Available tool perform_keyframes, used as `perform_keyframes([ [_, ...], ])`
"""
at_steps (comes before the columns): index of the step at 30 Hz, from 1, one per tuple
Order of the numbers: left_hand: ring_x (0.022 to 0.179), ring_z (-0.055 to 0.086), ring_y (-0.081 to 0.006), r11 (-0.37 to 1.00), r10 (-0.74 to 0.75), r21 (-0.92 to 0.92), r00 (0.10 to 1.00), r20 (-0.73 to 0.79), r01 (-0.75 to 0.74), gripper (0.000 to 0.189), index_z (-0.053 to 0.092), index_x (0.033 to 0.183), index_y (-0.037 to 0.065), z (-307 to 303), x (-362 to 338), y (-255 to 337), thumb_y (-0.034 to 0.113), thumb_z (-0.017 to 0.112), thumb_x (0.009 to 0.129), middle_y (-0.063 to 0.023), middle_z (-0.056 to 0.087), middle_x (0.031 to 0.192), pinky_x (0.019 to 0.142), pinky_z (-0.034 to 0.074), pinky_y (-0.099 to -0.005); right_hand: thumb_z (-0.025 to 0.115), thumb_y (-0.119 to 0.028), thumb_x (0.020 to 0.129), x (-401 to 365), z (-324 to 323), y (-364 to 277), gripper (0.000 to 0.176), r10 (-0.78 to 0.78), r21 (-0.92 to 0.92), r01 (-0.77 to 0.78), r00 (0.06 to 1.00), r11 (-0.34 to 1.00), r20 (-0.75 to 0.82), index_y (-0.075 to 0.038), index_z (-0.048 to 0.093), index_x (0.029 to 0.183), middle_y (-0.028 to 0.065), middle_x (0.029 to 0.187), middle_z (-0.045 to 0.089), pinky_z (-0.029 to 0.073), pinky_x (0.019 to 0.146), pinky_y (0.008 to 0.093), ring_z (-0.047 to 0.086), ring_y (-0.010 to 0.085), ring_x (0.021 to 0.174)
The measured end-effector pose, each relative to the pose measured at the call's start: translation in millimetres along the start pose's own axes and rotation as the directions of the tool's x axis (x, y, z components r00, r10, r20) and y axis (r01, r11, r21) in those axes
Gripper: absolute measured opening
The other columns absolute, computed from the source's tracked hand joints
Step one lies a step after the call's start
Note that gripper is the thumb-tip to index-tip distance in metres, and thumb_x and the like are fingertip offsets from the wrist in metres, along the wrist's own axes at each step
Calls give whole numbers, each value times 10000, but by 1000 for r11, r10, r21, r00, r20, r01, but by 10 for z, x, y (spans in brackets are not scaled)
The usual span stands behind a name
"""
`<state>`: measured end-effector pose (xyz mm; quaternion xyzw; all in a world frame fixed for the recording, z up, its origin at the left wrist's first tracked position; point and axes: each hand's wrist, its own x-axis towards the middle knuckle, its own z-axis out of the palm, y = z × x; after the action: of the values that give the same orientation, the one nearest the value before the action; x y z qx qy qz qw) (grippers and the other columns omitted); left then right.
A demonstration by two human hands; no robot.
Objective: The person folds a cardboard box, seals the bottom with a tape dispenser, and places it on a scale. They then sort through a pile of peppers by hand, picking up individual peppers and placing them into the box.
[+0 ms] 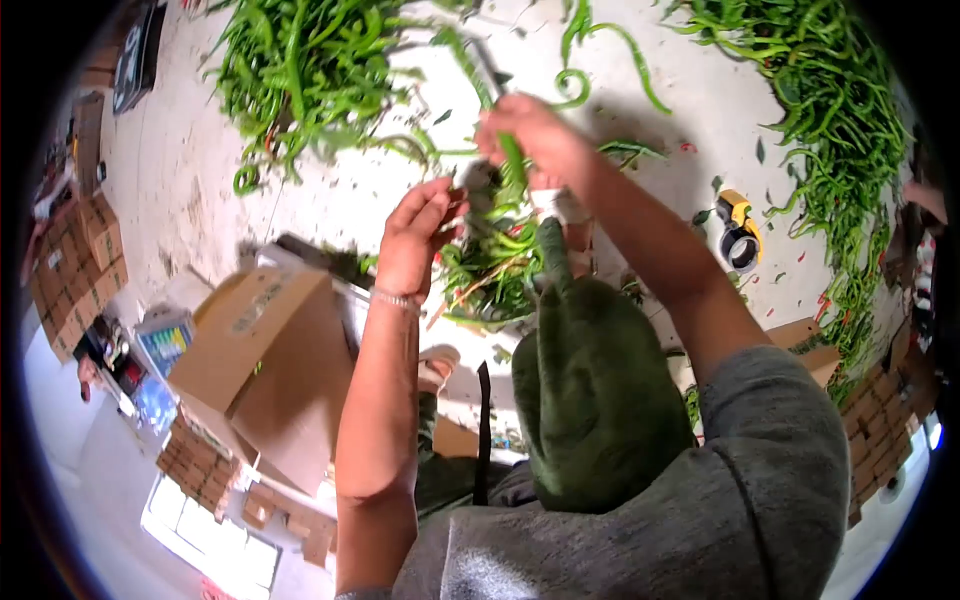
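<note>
My right hand (535,135) is closed around long green chili peppers (513,162), with green lengths showing on both sides of the fingers and somewhat blurred. My left hand (415,235), a bracelet at its wrist, has its fingers curled with the tips drawn together; whatever they may hold is too small to make out. Just below and between the hands lies a small heap of green peppers (490,270), close to my foot (575,235). A few loose curled peppers (635,65) lie on the pale floor beyond my right hand.
A big pile of green peppers (300,75) spreads at the upper left, another (840,110) along the right. A yellow-and-black tape dispenser (738,230) lies right of my right arm. An open cardboard box (265,350) stands left of my left forearm. Stacked cartons (75,270) line the left side.
</note>
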<state>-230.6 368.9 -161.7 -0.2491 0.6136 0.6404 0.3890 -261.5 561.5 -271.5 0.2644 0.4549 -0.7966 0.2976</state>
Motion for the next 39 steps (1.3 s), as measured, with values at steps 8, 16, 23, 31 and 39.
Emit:
perform_keyframes([
  [8, 887, 594, -144, 994, -106, -31, 992, -61, 104, 284, 525, 1143, 47, -99, -52, -353, 216, 480, 919, -75, 614, 1038, 746, 469, -266, 674, -160, 720, 186, -1157, 359, 313, -907, -975, 130, 407, 178, -111, -82, 559, 1001, 122, 942, 594, 462, 725, 385, 574, 290, 868],
  [16, 858, 621, -179, 978, -133, -172, 987, -89, 117, 231, 546, 1102, 51, -214, -19, -425, 162, 469, 915, -89, 624, 1013, 679, 505, -272, 574, -76, 728, 439, -1931, 313, 327, -848, -967, -121, 465, 225, -255, -74, 494, 1045, 172, 835, 577, 481, 687, 444, 585, 349, 788],
  [23, 874, 614, -165, 975, -129, -184, 991, -23, 122, 258, 529, 1135, 55, -29, 158, -341, 178, 482, 913, -85, 620, 1032, 709, 509, -265, 603, -108, 731, -49, -925, 711, 264, -609, -965, 227, 787, 132, 102, -77, 533, 984, 145, 859, 603, 470, 719, 440, 591, 307, 811],
  [31, 894, 614, -186, 962, -153, -230, 988, -21, 144, 256, 523, 1138, 48, -120, 133, -405, 166, 462, 919, -96, 609, 1058, 732, 507, -285, 617, -354, 776, 600, -1062, -377, 324, -700, -839, 146, 636, 523, -325, -42, 571, 848, 129, 862, 603, 449, 710, 386, 573, 302, 830],
  [39, 898, 611, -189, 967, -86, -251, 989, -121, 54, 268, 519, 1147, 56, -217, 249, -375, 154, 498, 898, -83, 613, 1057, 731, 492, -288, 598, -307, 743, 1093, -117, -109, 369, -280, -915, -106, 933, 389, -227, -51, 598, 1008, 152, 964, 636, 474, 792, 412, 609, 315, 903],
])
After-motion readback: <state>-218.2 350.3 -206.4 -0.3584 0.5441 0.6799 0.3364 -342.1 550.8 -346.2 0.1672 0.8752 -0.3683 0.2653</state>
